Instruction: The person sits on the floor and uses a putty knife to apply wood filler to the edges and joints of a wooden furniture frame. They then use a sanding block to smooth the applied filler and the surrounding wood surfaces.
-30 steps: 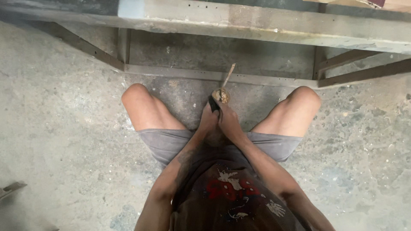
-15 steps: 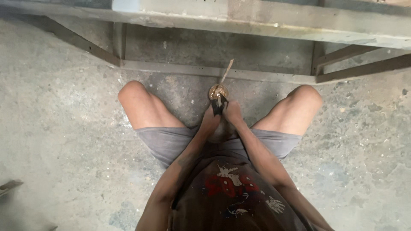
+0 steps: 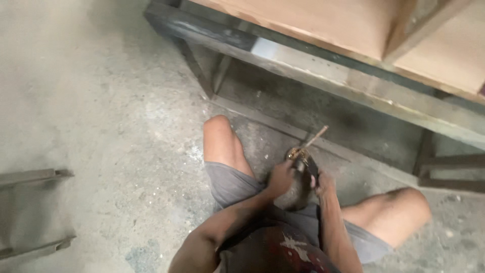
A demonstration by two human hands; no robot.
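I squat on a concrete floor with my knees apart. Between them I hold a dark tool with a brass-coloured head, and a thin rod sticks out of it up and to the right. My left hand grips the tool from the left. My right hand closes on it from the right. Below the hands sits a dark rounded part, and I cannot tell what it is.
A grey steel frame with brown wooden boards on top runs across the upper right, its lower rail just beyond the rod. Grey metal pieces lie at the left edge. Rough concrete floor spreads to the left.
The view has swung and tilted, so the frame now runs diagonally and my knees sit lower right. Both hands stay closed on the tool with the rod.
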